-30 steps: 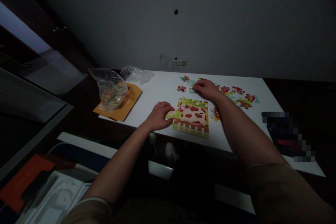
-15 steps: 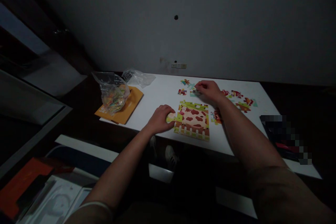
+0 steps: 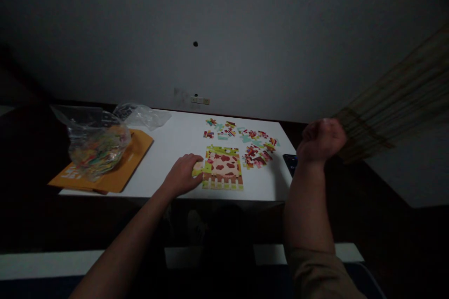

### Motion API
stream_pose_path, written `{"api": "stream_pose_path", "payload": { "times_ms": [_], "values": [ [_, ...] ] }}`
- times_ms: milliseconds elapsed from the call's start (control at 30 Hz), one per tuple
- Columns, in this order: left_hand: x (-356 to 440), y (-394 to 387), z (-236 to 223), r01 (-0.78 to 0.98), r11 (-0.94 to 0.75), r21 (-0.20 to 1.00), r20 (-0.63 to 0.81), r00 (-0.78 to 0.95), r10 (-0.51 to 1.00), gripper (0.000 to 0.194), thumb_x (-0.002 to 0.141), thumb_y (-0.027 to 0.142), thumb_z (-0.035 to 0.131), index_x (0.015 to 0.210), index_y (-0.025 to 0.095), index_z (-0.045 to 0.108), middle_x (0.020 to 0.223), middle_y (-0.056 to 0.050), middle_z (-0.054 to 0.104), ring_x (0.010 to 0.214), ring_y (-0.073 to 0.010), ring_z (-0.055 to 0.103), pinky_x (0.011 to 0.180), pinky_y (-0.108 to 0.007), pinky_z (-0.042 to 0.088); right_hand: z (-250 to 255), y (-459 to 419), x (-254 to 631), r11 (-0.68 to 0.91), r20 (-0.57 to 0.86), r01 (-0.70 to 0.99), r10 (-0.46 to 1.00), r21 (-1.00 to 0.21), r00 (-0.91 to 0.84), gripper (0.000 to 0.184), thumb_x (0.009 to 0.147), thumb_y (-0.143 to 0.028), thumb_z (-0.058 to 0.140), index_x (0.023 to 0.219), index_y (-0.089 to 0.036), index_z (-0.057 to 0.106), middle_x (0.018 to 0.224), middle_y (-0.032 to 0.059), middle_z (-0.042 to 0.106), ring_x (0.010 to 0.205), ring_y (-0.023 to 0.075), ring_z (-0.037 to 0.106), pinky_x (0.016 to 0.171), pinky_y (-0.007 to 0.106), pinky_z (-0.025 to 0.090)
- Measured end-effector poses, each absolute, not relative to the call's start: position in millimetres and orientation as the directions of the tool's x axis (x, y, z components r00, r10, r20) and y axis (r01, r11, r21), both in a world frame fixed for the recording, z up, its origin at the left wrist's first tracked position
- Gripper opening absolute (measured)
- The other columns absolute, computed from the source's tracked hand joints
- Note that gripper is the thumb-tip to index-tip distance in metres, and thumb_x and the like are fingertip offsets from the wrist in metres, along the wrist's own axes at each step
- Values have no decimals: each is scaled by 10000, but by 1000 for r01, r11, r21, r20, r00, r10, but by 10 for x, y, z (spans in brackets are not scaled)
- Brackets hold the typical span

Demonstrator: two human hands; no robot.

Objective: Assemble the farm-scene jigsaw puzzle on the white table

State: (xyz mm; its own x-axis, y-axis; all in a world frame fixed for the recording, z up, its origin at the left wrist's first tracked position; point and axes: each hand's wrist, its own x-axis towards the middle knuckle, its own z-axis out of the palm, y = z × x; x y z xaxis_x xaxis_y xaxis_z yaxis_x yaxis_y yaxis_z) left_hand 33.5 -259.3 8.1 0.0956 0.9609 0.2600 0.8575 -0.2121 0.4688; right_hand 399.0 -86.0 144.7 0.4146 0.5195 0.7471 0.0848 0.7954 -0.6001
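My left hand [image 3: 184, 174] rests on the white table with its thumb and fingers closed around the edge of a light-coloured puzzle piece [image 3: 198, 168]. That piece lies at the left side of a partly assembled jigsaw puzzle [image 3: 224, 166], which shows a spotted cow and a white fence. Raised off the table at the right, my right hand [image 3: 322, 139] is curled into a fist, and no object shows in it. Loose puzzle pieces [image 3: 257, 159] lie right of the jigsaw, and others [image 3: 224, 131] are spread behind it.
On the table's [image 3: 168, 149] left stands a clear bag of colourful pieces [image 3: 101, 149] on an orange-yellow envelope [image 3: 140, 142]. Crumpled clear plastic [image 3: 149, 117] lies behind it. A dark phone-like object [image 3: 290, 162] is at the right edge. A wall [image 3: 228, 74] rises behind the table.
My right hand has left the loose pieces, moved right and up, and closed into a fist. My left hand stays at the same puzzle piece. The view has turned to the right.
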Motion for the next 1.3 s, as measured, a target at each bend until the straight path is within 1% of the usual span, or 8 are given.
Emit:
{"api": "stream_pose_path", "payload": {
  "times_ms": [133,233,333,400,500,633,800,1300],
  "values": [
    [307,-2551,51,862,-229,452,271,112,956,350,907,340,712,1239,226,704,1182,-111,737,1135,-343,659,1033,-509,536,755,-1165,3987,527,487,-23,800,-850,351,268,920,-467,637,768,-274,529,587,-93,341,494,118,289,495,270,208],
    [188,-2544,63,852,-255,457,268,142,953,333,896,365,708,1198,224,729,1202,-118,732,1144,-344,650,1054,-512,536,354,-1364,3982,391,385,51,860,-919,335,221,900,-471,580,820,-265,587,589,-81,387,538,147,354,546,286,283],
    [-63,-2586,73,865,-247,437,239,153,959,357,886,418,712,1183,224,755,1290,-131,727,1180,-362,650,1083,-552,528,116,-1530,4054,314,416,340,861,-886,291,243,879,-446,566,902,-238,689,720,-6,602,708,212,545,684,338,415],
    [-261,-2627,55,881,-208,424,237,114,965,391,871,441,717,1193,225,767,1308,-135,731,1183,-378,653,1076,-578,532,19,-1606,4108,233,390,508,892,-829,228,278,898,-434,549,967,-233,728,803,31,693,790,251,608,752,363,438],
    [-468,-2671,-4,871,-205,446,288,77,955,382,914,448,668,1212,237,782,1331,-132,744,1248,-379,649,1131,-600,517,-57,-1653,4132,131,286,651,948,-748,138,296,931,-445,550,1023,-250,753,839,53,751,819,281,652,761,365,437],
    [-475,-2673,-58,864,-215,456,322,65,944,318,968,392,600,1164,253,808,1314,-113,765,1249,-355,658,1146,-593,525,-47,-1652,4068,121,213,758,977,-641,24,300,993,-477,561,1041,-280,781,943,73,810,890,292,694,767,354,428],
    [-395,-2684,-29,856,-234,461,340,74,938,301,968,351,598,1172,247,793,1260,-109,784,1208,-344,673,1113,-583,550,1,-1700,4023,148,205,828,978,-541,-41,328,1041,-502,542,1063,-287,789,911,76,802,862,298,707,735,359,402],
    [-455,-2653,-35,821,-178,543,305,5,952,434,928,363,630,1319,235,767,1331,-135,799,1279,-345,715,1158,-589,564,-93,-1558,4111,149,216,720,976,-678,2,344,1002,-530,560,996,-262,776,909,48,791,857,263,685,802,354,460]
  ]
}}
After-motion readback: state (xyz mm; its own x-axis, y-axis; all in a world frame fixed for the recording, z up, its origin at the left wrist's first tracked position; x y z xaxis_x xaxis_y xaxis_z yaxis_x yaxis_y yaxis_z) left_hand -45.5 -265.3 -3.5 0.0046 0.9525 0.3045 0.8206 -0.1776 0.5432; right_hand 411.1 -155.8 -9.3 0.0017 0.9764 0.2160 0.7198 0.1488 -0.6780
